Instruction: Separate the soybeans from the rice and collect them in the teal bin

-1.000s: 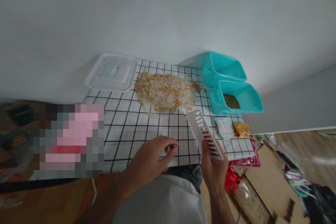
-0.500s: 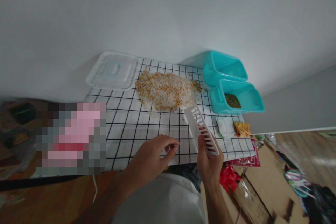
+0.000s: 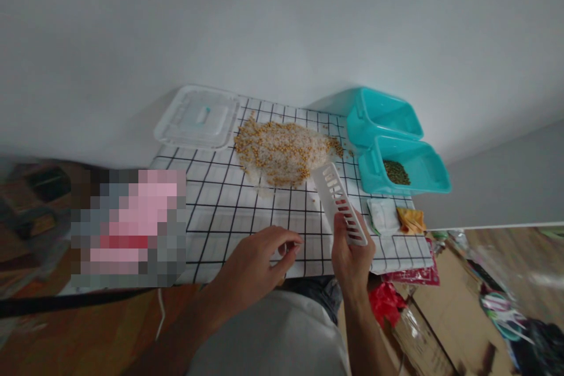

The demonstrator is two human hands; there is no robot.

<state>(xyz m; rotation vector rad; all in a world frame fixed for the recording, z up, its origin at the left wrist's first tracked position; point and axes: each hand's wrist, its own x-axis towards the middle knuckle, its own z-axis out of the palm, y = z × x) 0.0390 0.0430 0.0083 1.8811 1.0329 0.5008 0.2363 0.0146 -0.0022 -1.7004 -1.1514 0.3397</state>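
My right hand (image 3: 350, 258) grips the lower end of a white slotted plastic scoop (image 3: 338, 202), whose far end points at a heap of white rice mixed with yellow beans (image 3: 282, 153) on the grid-patterned table cover (image 3: 229, 211). My left hand (image 3: 255, 267) hovers over the near edge of the table with thumb and forefinger pinched together; whatever is between them is too small to make out.
Two turquoise bins stand at the far right; the nearer bin (image 3: 423, 179) holds green beans (image 3: 396, 172), and the other bin (image 3: 379, 117) is behind it. A clear lid (image 3: 198, 117) lies at the far left. A white pad (image 3: 382, 214) and an orange packet (image 3: 409, 220) sit near the right edge. Clutter fills the floor to the right.
My right hand has brought the slotted scoop leftward and forward, so its tip is now at the heap's right edge. My left hand has hardly moved.
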